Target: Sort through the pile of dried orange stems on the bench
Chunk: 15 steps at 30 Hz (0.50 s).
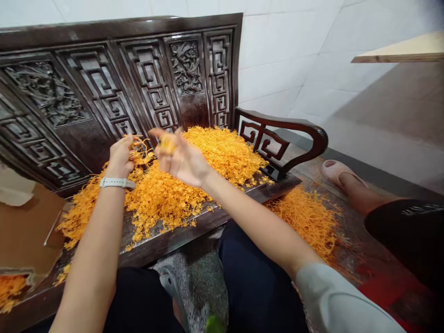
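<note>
My left hand (121, 156), with a pale watch strap on the wrist, is closed around some thin orange strands (140, 144) that stick out past the fingers. To its right, my right hand (183, 161) is turned palm up, its fingers apart and smeared by motion. A blurred yellow patch (167, 145) shows at those fingers; whether it is a loose piece or something worn cannot be made out. Beneath and behind both hands spreads a heap of small curly orange pieces (222, 150). Longer orange strands (81, 210) lie at the left, by my left forearm.
The heap lies on a dark carved wooden bench (180, 238) with an armrest (294, 124) at right. A cardboard box (31, 226) stands at left. More orange strands (305, 217) lie on the floor, near another person's foot in a sandal (335, 172). A board (402, 52) juts in, upper right.
</note>
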{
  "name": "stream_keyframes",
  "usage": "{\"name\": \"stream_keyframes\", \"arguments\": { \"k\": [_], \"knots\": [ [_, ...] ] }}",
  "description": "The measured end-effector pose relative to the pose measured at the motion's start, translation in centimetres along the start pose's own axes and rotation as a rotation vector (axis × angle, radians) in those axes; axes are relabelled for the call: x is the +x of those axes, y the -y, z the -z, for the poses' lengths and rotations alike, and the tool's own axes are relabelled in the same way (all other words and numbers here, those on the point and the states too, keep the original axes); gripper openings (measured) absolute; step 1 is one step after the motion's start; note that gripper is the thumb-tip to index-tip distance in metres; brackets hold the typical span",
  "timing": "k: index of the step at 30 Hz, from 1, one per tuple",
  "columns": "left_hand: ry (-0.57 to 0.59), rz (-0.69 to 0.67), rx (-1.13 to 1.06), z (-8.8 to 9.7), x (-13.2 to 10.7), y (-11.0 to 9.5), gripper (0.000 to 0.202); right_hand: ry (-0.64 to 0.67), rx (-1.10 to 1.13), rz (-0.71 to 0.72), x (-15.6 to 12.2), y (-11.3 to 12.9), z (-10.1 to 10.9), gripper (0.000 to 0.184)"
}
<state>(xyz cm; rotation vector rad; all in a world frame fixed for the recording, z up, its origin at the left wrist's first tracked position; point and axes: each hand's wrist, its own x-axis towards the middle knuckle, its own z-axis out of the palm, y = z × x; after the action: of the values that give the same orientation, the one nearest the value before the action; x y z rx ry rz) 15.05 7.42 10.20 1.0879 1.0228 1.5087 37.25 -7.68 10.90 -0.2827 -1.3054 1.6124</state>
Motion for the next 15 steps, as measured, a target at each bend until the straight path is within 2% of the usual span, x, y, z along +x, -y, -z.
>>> {"name": "stream_keyframes", "arguments": {
  "k": [1, 3, 5, 7, 10, 11, 15],
  "knots": [
    [0.007, -0.018, 0.011, -0.5, -0.2, -0.1, 0.02, -0.204, 0.126, 0.018, 0.6, -0.3, 1.6, 0.059],
    [0.004, -0.03, 0.03, -1.8, -1.0, -0.5, 0.019, -0.496, 0.218, -0.054, 1.4, -1.5, 4.1, 0.073],
    [0.066, -0.024, 0.012, -3.3, -2.0, -0.9, 0.021, -0.664, 0.142, -0.134, 1.8, -3.0, 5.1, 0.079],
    [0.102, -0.05, -0.012, -5.0, -3.1, -0.7, 0.022, -0.668, 0.046, -0.136, 1.9, -4.4, 4.9, 0.077],
    [0.123, -0.114, -0.012, -7.6, -4.7, 0.4, 0.026, -0.51, 0.026, -0.08, 1.8, -5.5, 3.3, 0.06],
    [0.137, -0.145, -0.004, -8.3, -5.2, 0.8, 0.028, -0.499, 0.037, -0.058, 1.8, -5.6, 2.8, 0.053],
    [0.225, -0.272, 0.049, -9.9, -6.3, 1.7, 0.032, -0.647, 0.068, 0.008, 2.0, -5.4, 2.0, 0.035]
  ]
}}
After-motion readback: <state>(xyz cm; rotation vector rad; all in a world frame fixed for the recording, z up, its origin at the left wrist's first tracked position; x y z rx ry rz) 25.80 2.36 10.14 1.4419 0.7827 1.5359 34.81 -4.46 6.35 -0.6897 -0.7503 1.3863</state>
